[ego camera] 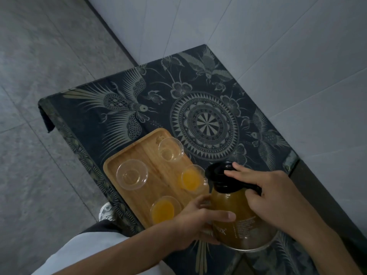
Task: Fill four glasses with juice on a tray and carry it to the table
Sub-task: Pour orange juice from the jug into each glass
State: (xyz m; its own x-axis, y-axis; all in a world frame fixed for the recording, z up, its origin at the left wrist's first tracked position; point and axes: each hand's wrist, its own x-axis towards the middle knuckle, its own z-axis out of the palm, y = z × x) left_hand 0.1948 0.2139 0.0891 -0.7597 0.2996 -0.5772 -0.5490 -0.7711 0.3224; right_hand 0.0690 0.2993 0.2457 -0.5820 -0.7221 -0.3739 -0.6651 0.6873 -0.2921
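Table [198, 92] sits in a room corner: pale tiled walls [258, 36] behind and to the right, grey tiled floor [39, 76] to the left. Table is covered by a dark cloth [139, 108] printed with birds, flowers and a round medallion; the cloth hangs over the left edge.

Wooden tray [139, 155] lies on the near-left part of the table, with four glasses on it. Far glass [170, 149] and left glass [132, 174] look empty. Right glass [193, 179] and near glass [165, 209] hold orange juice.

Glass jug [238, 215] of brownish-orange juice with a black lid [218, 172] is just right of the tray, roughly upright, spout end close to the right glass. Can't tell if its base is touching the table.

Left hand [195, 221] wraps the jug's body from the tray side, thumb across the front, fingers curled round the glass. Right hand [264, 197] grips the black handle, fingers closed around it, with the index finger stretched forward and resting on the lid.

White shoe [105, 212] and dark trouser leg visible on the floor below the tray's near corner.
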